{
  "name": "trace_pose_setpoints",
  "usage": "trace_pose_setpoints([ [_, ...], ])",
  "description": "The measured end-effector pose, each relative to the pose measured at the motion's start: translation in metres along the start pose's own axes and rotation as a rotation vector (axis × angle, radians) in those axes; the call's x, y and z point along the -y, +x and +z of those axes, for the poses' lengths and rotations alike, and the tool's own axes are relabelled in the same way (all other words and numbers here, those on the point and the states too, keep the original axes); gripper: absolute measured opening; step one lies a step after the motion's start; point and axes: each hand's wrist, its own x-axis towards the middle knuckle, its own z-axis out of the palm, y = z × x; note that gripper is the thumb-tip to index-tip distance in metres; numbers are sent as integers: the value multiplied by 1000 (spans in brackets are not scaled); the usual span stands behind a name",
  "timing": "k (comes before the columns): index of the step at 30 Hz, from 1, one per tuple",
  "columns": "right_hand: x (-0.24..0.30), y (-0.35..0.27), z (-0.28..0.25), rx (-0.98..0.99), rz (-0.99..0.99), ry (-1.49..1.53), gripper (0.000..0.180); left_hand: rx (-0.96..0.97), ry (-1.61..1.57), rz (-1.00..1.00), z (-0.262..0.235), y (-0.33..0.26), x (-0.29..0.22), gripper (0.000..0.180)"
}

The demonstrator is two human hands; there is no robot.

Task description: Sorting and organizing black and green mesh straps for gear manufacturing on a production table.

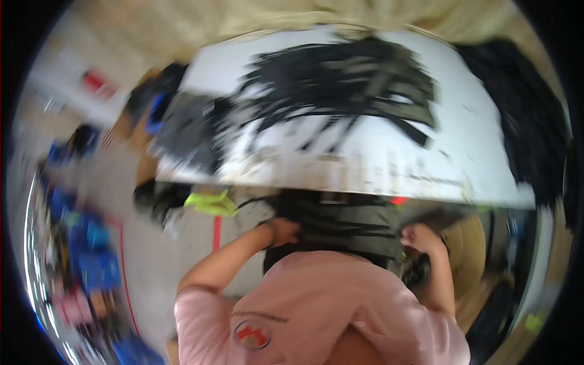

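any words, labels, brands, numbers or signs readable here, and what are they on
None can be read.
Pink shirt: a short line of lettering, too small and blurred.
Round badge on the shirt: no word legible.
White tabletop: dark marks near its front edge, too blurred to tell whether they are writing.

Dark fabric — grey-green, crossed by black horizontal bands — is spread sideways below the near edge of the white table; its outline is blurred.
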Motion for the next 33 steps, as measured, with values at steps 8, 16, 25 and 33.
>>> trace_pose_setpoints([
  [8,18,24,-118,-802,98,332,23,-90,173,192,-65,9,-28,36],
  [16,46,72,-143,-895,52,-85,21,-666,-159,545,-115,38,-93,39],
  [25,96,-9,-92,-546,-277,374,35,-418,-101,537,-152,87,-157,27],
  [33,88,13,-39,-1020,-304,110,42,-497,-664,501,-129,102,-161,14],
])
